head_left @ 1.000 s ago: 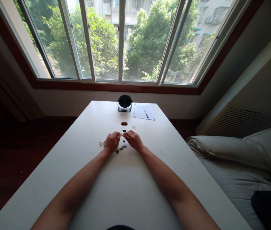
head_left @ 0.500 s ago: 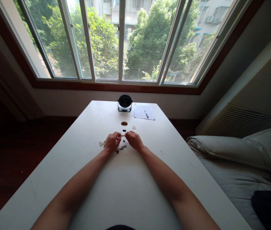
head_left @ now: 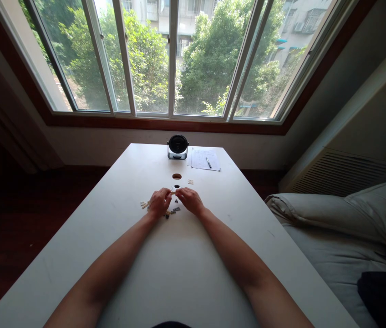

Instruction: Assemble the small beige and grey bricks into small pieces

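Note:
Over the white table, my left hand [head_left: 159,202] and my right hand [head_left: 189,200] meet almost fingertip to fingertip. Both pinch a small tan building brick [head_left: 173,193], mostly covered by the fingers. Just beyond it lies a round white disc with a dark centre [head_left: 177,187]. Loose tan bricks [head_left: 144,205] are scattered left of my left hand. Between my wrists are grey bricks [head_left: 176,209] and a few dark ones [head_left: 167,216]. A tiny dark piece [head_left: 176,201] sits by my right fingers, and a flat tan piece [head_left: 190,181] lies beyond that hand.
A small black fan [head_left: 178,145] stands at the far end of the white table [head_left: 179,273]. Paper sheets [head_left: 200,161] with a pen [head_left: 208,162] lie beside it. A round hole [head_left: 177,176] opens in the tabletop. To the right is a padded seat [head_left: 332,241].
Both hands have shifted very slightly left with the small tan brick between them. The loose pieces have stayed where they were.

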Demonstrator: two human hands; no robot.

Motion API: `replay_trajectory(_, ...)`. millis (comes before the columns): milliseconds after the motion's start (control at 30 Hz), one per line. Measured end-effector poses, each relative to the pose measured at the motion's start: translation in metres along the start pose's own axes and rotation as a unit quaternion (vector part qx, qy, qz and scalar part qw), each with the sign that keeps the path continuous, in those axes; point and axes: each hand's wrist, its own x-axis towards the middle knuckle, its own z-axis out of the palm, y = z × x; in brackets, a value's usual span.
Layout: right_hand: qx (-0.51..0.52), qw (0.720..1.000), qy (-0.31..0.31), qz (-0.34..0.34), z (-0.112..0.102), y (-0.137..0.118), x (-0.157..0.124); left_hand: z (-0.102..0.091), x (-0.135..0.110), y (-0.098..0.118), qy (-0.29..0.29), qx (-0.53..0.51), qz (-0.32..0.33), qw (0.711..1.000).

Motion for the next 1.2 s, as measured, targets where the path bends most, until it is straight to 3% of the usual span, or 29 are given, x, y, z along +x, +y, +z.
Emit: replay_trajectory(1200, -0.006, 1.0, 0.001, 0.006, -0.0008, 0.0, 0.0002, -0.0024, -0.0005, 0.0029, -0.011, -0.015, 0.007, 1.0)
